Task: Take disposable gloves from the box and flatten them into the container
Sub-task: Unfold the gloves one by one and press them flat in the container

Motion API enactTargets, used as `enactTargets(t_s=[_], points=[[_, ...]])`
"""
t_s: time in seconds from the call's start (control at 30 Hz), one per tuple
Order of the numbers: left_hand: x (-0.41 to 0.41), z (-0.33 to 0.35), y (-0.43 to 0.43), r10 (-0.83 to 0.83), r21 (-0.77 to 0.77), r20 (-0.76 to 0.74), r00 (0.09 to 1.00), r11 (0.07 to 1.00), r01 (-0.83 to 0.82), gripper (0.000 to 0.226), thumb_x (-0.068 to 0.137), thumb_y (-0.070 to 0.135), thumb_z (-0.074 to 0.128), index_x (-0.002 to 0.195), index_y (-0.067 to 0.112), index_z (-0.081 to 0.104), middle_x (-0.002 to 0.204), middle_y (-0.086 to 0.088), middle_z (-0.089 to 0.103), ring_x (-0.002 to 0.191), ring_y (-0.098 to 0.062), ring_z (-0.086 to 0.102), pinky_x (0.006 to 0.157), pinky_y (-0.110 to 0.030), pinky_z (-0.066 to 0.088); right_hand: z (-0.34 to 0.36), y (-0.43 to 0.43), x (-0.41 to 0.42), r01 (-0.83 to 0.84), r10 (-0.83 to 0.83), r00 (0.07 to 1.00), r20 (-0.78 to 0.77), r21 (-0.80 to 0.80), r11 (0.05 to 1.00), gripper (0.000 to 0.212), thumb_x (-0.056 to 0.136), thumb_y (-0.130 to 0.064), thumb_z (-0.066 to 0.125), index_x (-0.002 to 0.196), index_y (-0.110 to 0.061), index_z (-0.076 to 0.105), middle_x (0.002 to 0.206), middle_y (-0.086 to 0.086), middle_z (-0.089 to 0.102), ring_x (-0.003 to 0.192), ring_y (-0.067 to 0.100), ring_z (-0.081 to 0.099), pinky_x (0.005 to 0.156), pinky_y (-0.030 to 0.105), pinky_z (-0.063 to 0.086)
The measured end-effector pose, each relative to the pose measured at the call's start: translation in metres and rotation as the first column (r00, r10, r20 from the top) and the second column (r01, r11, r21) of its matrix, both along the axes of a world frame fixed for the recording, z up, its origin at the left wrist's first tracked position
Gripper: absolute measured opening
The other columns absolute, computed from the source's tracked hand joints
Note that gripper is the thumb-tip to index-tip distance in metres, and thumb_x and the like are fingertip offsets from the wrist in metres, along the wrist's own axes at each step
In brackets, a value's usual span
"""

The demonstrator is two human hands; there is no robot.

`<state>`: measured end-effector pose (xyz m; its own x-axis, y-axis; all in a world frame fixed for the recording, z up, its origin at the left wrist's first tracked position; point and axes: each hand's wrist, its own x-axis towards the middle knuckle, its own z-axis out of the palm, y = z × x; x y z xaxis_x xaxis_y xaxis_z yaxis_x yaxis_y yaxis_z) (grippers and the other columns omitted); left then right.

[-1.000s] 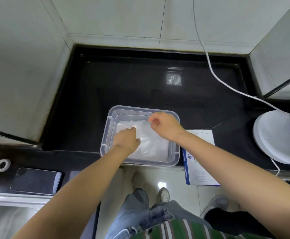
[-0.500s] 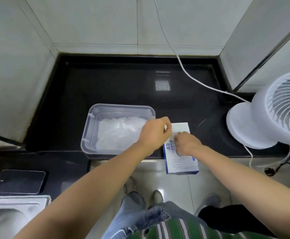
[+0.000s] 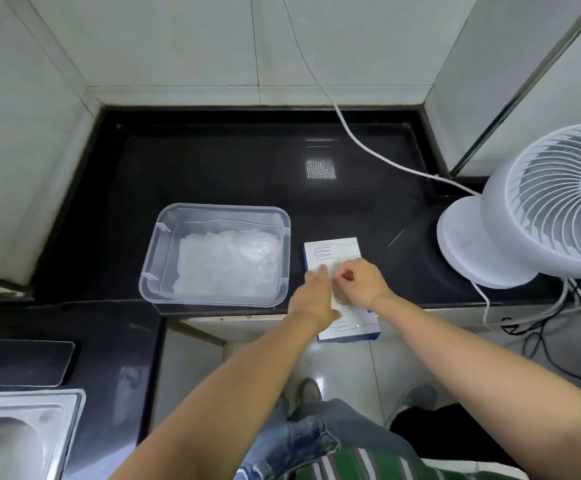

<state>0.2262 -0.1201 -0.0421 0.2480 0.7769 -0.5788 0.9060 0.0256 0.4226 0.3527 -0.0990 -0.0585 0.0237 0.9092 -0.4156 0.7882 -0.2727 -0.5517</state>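
Clear plastic container [image 3: 154, 258] sits at the left of the black worktop [image 3: 213, 161], holding the flattened gloves [image 3: 226, 268]. Just right of it, your left hand [image 3: 311, 299] rests with straight fingers on the glove box [image 3: 334, 249], which overhangs the worktop edge. Your right hand [image 3: 360, 284] pinches a glove [image 3: 336, 270] at the box's top.

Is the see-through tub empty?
No, a flat pile of clear gloves lies inside the container.
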Motion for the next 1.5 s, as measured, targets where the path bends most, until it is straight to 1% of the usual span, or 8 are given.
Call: enactTargets(t_s=[0.23,0.43,0.63,0.83,1.0,1.23,1.37,1.5], points=[[-0.002,-0.005,0.000,0.025,0.090,0.012,1.000,0.996,-0.026,0.089,0.081,0.032,0.076,0.146,0.019,0.018,0.136,-0.009,0.038,0.108,-0.026,0.058,0.079,-0.033,0.048,0.020,0.008,0.018,0.488,-0.486,0.691,-0.536,-0.150,0.860,0.013,0.092,-0.027,0.048,0.090,-0.014,0.049,0.088,0.003,0.060,0.080,0.023,0.063,0.065,0.028,0.047],[-0.001,-0.005,0.001,0.020,0.089,0.008,1.000,0.996,-0.020,0.094,0.082,0.032,0.076,0.150,0.019,0.013,0.139,-0.010,0.036,0.113,-0.027,0.057,0.082,-0.033,0.048,0.018,0.007,0.020,0.271,-0.319,0.890,-0.327,-0.184,0.945,0.024,0.087,-0.021,0.070,0.108,-0.011,0.067,0.103,0.007,0.072,0.091,0.024,0.071,0.075,0.036,0.059],[0.000,-0.006,0.004,0.031,0.056,0.036,0.999,0.998,-0.033,0.089,0.082,0.029,0.075,0.149,0.020,0.018,0.133,-0.010,0.039,0.109,-0.027,0.058,0.083,-0.034,0.049,0.050,0.022,0.038,0.374,-0.310,0.634,-0.708,-0.070,0.925,0.023,0.095,-0.016,0.062,0.112,-0.001,0.062,0.097,0.009,0.069,0.089,0.019,0.068,0.080,0.031,0.053],[0.004,0.020,0.026,0.202,0.177,0.280,0.938,0.950,-0.258,0.035,0.094,0.013,0.050,0.129,0.016,0.051,0.128,-0.009,0.054,0.109,-0.029,0.058,0.090,-0.035,0.047,0.054,0.023,0.046,0.134,-0.256,0.634,-0.729,-0.223,0.966,0.045,0.079,-0.015,0.075,0.118,-0.010,0.053,0.107,0.014,0.060,0.102,0.025,0.064,0.084,0.034,0.052],[-0.011,0.070,0.049,0.507,-0.087,0.666,0.547,0.781,-0.618,0.025,0.098,0.040,0.043,0.096,0.022,0.060,0.103,0.001,0.064,0.098,-0.018,0.061,0.088,-0.037,0.051,0.058,0.025,0.030,0.004,-0.191,0.699,-0.689,-0.264,0.965,0.059,0.063,-0.013,0.070,0.117,-0.021,0.048,0.116,0.015,0.063,0.110,0.029,0.064,0.091,0.043,0.052],[-0.045,0.090,0.067,0.606,-0.235,0.542,0.582,0.774,-0.588,0.073,0.077,0.082,0.043,0.100,0.014,0.057,0.096,0.000,0.056,0.088,-0.015,0.055,0.091,-0.037,0.047,0.071,0.039,-0.006,-0.170,0.186,0.918,-0.350,0.078,0.982,0.067,0.073,0.003,0.070,0.124,-0.029,0.041,0.113,-0.001,0.058,0.103,0.020,0.062,0.083,0.039,0.056],[-0.067,0.091,0.078,0.635,-0.302,0.505,0.584,0.764,-0.570,0.044,0.087,0.054,0.062,0.093,0.011,0.066,0.079,-0.005,0.060,0.067,-0.013,0.055,0.065,-0.024,0.049,0.080,0.045,-0.023,-0.277,0.301,0.917,-0.261,0.127,0.953,0.078,0.076,0.001,0.071,0.138,-0.031,0.036,0.109,-0.006,0.056,0.090,0.010,0.058,0.067,0.017,0.044],[-0.095,0.081,0.080,0.514,-0.146,0.603,0.610,0.823,-0.549,0.015,0.094,0.021,0.061,0.087,0.014,0.071,0.073,0.001,0.062,0.066,-0.010,0.053,0.056,-0.017,0.044,0.089,0.049,-0.031,-0.195,0.165,0.885,-0.436,-0.024,0.981,0.074,0.080,-0.028,0.080,0.140,-0.032,0.038,0.117,-0.008,0.054,0.102,0.009,0.059,0.085,0.022,0.050]])
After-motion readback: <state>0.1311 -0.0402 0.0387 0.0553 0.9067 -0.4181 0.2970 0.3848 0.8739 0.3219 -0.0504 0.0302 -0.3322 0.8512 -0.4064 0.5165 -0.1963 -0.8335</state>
